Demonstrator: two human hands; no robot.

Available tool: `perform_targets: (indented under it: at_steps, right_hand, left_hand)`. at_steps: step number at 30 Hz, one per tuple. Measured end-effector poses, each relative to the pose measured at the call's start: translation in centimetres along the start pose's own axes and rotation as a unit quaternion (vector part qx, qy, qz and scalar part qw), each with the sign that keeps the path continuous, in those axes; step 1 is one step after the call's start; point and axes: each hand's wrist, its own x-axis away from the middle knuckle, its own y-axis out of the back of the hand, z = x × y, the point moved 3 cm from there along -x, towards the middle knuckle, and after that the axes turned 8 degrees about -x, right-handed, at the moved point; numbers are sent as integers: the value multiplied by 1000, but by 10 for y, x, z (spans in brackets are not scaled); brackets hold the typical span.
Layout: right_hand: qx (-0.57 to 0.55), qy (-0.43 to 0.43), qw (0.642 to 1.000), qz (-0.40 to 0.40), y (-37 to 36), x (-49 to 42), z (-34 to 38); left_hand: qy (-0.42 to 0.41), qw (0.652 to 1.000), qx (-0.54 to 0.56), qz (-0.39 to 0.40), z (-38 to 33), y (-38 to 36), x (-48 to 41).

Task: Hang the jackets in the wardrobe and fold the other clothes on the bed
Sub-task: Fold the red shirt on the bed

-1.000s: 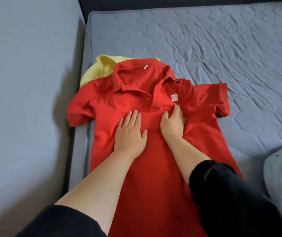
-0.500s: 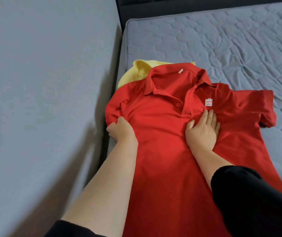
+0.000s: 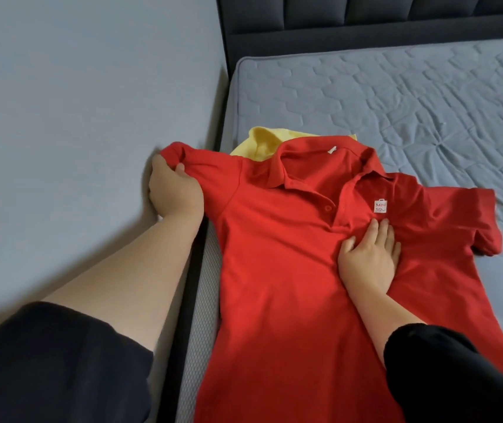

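Note:
A red polo shirt (image 3: 274, 254) lies face up along the left edge of the bed (image 3: 366, 96), collar towards the headboard. My left hand (image 3: 172, 190) grips the shirt's left sleeve and holds it stretched out past the mattress edge, against the grey wall. My right hand (image 3: 369, 257) lies flat on the chest, just below the white logo patch, fingers spread. The right sleeve lies spread on the mattress. A yellow garment (image 3: 259, 141) pokes out from under the red collar; most of it is hidden.
A grey wall (image 3: 76, 117) runs close along the bed's left side. The dark padded headboard (image 3: 366, 22) stands at the far end. The quilted grey mattress stretches to the right of the shirt.
My left hand left the chest, took the left sleeve and pulled it outward to the wall. My right hand stayed pressed on the chest. The view shifted left.

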Motion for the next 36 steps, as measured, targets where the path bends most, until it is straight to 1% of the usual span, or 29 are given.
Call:
perform_targets:
  at_steps: [1, 2, 3, 5, 7, 8, 10, 12, 13, 14, 15, 16, 17, 18, 19, 20, 22, 23, 25, 26, 27, 28, 29, 30, 31, 32, 33, 34, 36]
  right_hand:
    - [0, 1, 1000, -3, 0, 0, 0]
    - [1, 3, 1000, -5, 0, 0, -1]
    - [2, 4, 1000, -7, 0, 0, -1]
    - [4, 3, 1000, -11, 0, 1, -2]
    - [4, 4, 1000, -14, 1, 1, -1]
    - [4, 4, 1000, -14, 1, 1, -1]
    - [5, 2, 1000, -9, 1, 1, 1]
    - [6, -1, 1000, -2, 1, 1, 1]
    - [8, -2, 1000, 1, 1, 1, 0]
    - [10, -3, 1000, 5, 1, 1, 0]
    - [11, -5, 1000, 8, 1, 0, 0]
    - [11, -5, 1000, 9, 1, 0, -1]
    - [11, -5, 1000, 9, 0, 0, 0]
    - [11, -4, 1000, 9, 0, 0, 0]
    - [12, -3, 1000, 9, 0, 0, 0]
    - [13, -3, 1000, 7, 0, 0, -1]
    - [14, -1, 1000, 5, -1, 0, -1]
    - [14, -1, 1000, 5, -2, 0, -1]
    - [14, 0, 1000, 4, -2, 0, -2]
    - [15, 0, 1000, 4, -3, 0, -2]
    - [15, 0, 1000, 5, -3, -1, -2]
    - [15, 0, 1000, 6, -3, -1, -2]
    - [16, 0, 1000, 7, -3, -1, -1]
    - [18, 0, 1000, 7, -4, -1, -1]
    - [18, 0, 1000, 7, -4, -1, -1]
    - [18, 0, 1000, 6, -4, -1, -2]
    - [17, 0, 1000, 7, -4, -1, -2]
    - [17, -1, 1000, 7, -4, 0, -2]
    - [17, 0, 1000, 4, -4, -1, -3]
  left_hand:
    - [-29, 999, -17, -1, -8, 3, -5]
    - [-31, 999, -25, 22, -15, 0, -9]
    - [-10, 998, -29, 53, -21, -4, -10]
    - [70, 990, -28, 120, -26, -11, -11]
    - [96, 982, -56, 153, -23, -12, -13]
    - [73, 982, -92, 148, -22, -8, -14]
    - [-17, 979, -167, 112, -27, 4, -15]
    - [-117, 971, -193, 79, -43, 10, -7]
    - [-161, 966, -188, 79, -56, 10, 1]
    - [-194, 960, -165, 113, -69, 6, 10]
    - [-206, 954, -109, 188, -81, 0, 21]
    - [-191, 933, -17, 305, -91, -8, 35]
    - [-160, 894, 86, 409, -98, -12, 49]
    - [-145, 870, 160, 443, -100, -14, 56]
    - [-153, 877, 187, 416, -98, -14, 58]
    - [-159, 902, 186, 357, -89, -14, 56]
    - [-127, 948, 149, 251, -62, -18, 49]
    - [-100, 959, 109, 241, -47, -24, 48]
    - [-84, 958, 9, 275, -20, -37, 52]
    - [-97, 952, -32, 288, -10, -41, 58]
    - [-135, 945, -64, 291, -5, -42, 67]
    - [-204, 934, -95, 277, 0, -42, 78]
    - [-303, 906, -143, 260, 4, -42, 91]
    - [-403, 856, -202, 253, 8, -44, 106]
    - [-480, 796, -258, 264, 14, -48, 120]
    - [-520, 749, -295, 285, 20, -51, 132]
    - [-528, 731, -316, 295, 26, -53, 140]
    - [-517, 742, -314, 290, 28, -55, 144]
    - [-472, 795, -277, 260, 28, -55, 149]
